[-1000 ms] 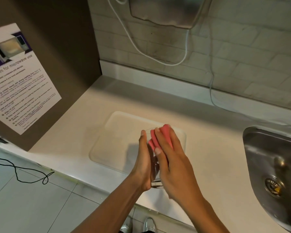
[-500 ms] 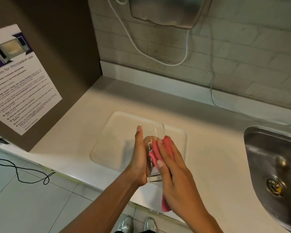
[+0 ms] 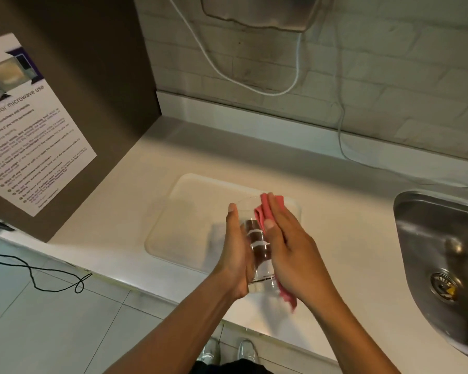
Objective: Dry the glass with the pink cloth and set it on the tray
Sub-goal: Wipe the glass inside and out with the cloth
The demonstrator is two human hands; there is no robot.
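The left hand [image 3: 234, 255] grips the upright glass [image 3: 257, 247], the right hand [image 3: 292, 249] presses the pink cloth [image 3: 265, 211] against it, both just above the tray [image 3: 189, 209].

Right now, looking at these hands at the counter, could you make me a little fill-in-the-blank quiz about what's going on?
1. The left hand holds a clear ____.
2. The right hand presses a cloth coloured ____ against it.
3. The pale tray lies on the counter, to the left of the metal ____.

Missing words: glass; pink; sink
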